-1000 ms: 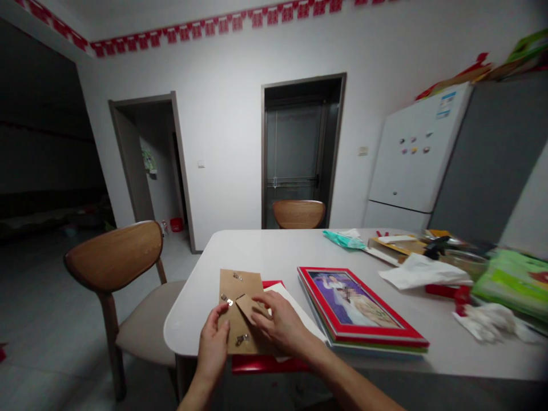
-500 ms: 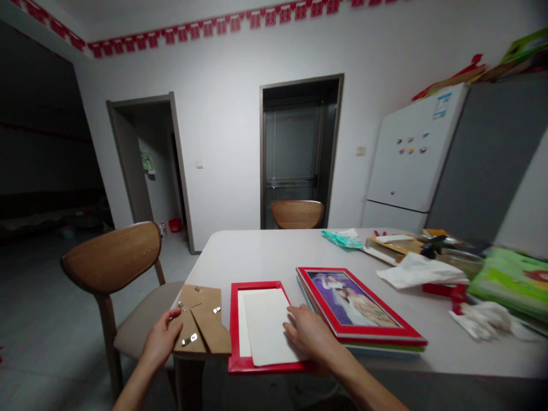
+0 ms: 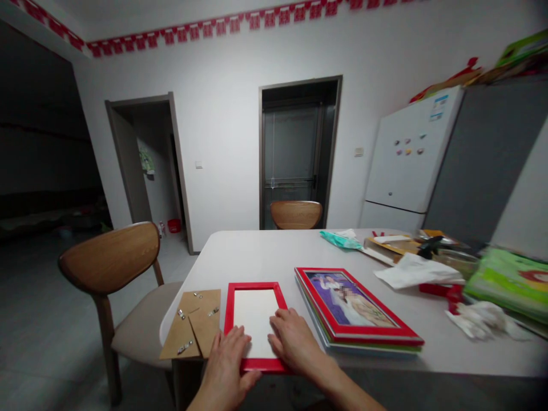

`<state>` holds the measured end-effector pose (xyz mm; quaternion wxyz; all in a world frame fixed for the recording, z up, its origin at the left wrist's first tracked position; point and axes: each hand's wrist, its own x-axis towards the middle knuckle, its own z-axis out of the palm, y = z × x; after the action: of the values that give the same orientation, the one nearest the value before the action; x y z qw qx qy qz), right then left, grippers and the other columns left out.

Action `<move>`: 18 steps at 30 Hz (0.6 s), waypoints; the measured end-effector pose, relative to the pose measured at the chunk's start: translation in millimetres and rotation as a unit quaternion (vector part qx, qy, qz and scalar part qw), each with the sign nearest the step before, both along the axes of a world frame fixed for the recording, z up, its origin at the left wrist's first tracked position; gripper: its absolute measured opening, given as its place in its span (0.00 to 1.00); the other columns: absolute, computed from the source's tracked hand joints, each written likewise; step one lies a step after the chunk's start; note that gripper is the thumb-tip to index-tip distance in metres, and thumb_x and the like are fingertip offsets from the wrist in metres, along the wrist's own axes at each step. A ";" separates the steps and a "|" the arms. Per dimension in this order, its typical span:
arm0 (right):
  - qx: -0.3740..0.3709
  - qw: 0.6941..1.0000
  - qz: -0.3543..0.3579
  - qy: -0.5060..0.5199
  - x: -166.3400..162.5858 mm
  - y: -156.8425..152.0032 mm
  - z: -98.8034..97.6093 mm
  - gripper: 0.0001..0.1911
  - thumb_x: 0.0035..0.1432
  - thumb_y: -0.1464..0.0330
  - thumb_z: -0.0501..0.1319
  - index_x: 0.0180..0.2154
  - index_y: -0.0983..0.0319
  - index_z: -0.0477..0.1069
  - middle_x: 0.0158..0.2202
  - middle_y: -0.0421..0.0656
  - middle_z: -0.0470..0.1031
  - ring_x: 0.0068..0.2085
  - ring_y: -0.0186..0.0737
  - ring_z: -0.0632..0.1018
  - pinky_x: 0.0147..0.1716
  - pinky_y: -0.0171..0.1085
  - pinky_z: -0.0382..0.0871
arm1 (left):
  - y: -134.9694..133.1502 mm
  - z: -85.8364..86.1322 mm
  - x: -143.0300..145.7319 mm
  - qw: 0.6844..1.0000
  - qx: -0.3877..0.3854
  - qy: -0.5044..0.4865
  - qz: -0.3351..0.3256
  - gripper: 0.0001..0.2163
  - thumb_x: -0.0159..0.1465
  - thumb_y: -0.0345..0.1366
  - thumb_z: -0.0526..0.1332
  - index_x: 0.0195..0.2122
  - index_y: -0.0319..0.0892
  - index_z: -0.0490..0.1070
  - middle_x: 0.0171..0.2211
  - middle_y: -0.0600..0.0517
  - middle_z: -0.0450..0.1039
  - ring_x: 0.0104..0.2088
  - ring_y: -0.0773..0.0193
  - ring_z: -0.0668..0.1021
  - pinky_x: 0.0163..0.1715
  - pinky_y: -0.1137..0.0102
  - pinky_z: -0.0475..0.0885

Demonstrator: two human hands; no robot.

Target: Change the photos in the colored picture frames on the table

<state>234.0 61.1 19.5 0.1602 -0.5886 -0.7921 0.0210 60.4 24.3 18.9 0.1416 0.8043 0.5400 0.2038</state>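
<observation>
A red picture frame (image 3: 230, 305) lies at the table's near edge with a white sheet (image 3: 256, 319) inside it. The sheet now sits within the rim. My left hand (image 3: 229, 362) rests over the frame's lower left side, fingers laid on the rim and sheet, thumb stretched along the bottom edge. On the other side, my right hand (image 3: 295, 342) touches the sheet's right part with bent fingertips, its wrist crossing the frame's right edge. Neither hand grips anything. Left of the frame is a brown backing board (image 3: 184, 328) with several metal clips and a slanted cut.
To the right lies a stack of frames, topped by a red framed photo (image 3: 359, 305). Crumpled tissue (image 3: 419, 269), a green package (image 3: 509, 282), a teal wrapper (image 3: 341, 240) and a white cloth-like bundle (image 3: 486, 321) lie further right. A wooden chair (image 3: 113, 257) stands left.
My left hand has left the backing board and moved right onto the frame. The white sheet, tilted and overlapping the rim before, now lies straight inside it. The backing board has shifted slightly.
</observation>
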 end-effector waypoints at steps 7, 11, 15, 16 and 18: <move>0.027 0.999 -0.026 0.023 3.0 9.8 -7.2 0.16 0.51 0.65 0.51 0.41 0.63 0.66 0.44 0.50 0.65 0.45 0.45 0.63 0.41 0.39 0.55 | 2.8 10.4 11.5 0.995 -0.025 0.097 -0.005 0.25 0.52 0.44 0.55 0.51 0.39 0.60 0.54 0.41 0.56 0.55 0.52 0.57 0.54 0.51 0.44; 0.017 0.994 -0.102 0.042 14.0 24.6 -14.0 0.18 0.49 0.67 0.52 0.43 0.67 0.64 0.41 0.53 0.67 0.43 0.45 0.66 0.42 0.38 0.56 | 2.7 8.9 12.3 0.995 -0.022 0.096 -0.007 0.26 0.53 0.45 0.54 0.51 0.38 0.59 0.55 0.41 0.55 0.56 0.53 0.57 0.54 0.52 0.44; -0.011 0.990 -0.122 0.068 20.4 37.7 -13.9 0.21 0.46 0.74 0.50 0.46 0.67 0.61 0.38 0.51 0.70 0.40 0.42 0.70 0.39 0.36 0.59 | 1.9 7.7 13.2 0.997 -0.025 0.068 -0.005 0.22 0.55 0.44 0.51 0.49 0.39 0.61 0.54 0.43 0.58 0.55 0.55 0.59 0.54 0.53 0.45; -0.020 0.987 -0.125 0.097 21.0 39.6 -11.9 0.23 0.45 0.75 0.51 0.47 0.67 0.60 0.38 0.51 0.70 0.39 0.41 0.71 0.38 0.35 0.60 | 2.4 7.6 13.3 0.998 -0.028 0.057 -0.003 0.21 0.56 0.43 0.51 0.49 0.40 0.62 0.54 0.43 0.58 0.55 0.56 0.59 0.54 0.53 0.45; -0.067 0.969 -0.127 0.203 21.3 40.6 -4.9 0.26 0.44 0.75 0.50 0.49 0.68 0.56 0.37 0.50 0.71 0.37 0.40 0.72 0.35 0.34 0.62 | 4.5 7.7 13.9 0.999 -0.034 0.028 0.009 0.20 0.56 0.43 0.50 0.49 0.40 0.62 0.53 0.43 0.59 0.54 0.56 0.60 0.54 0.53 0.47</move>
<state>255.3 101.7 14.7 0.2791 -0.6773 -0.6586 0.1722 74.2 28.8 26.6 0.1517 0.7996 0.5575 0.1636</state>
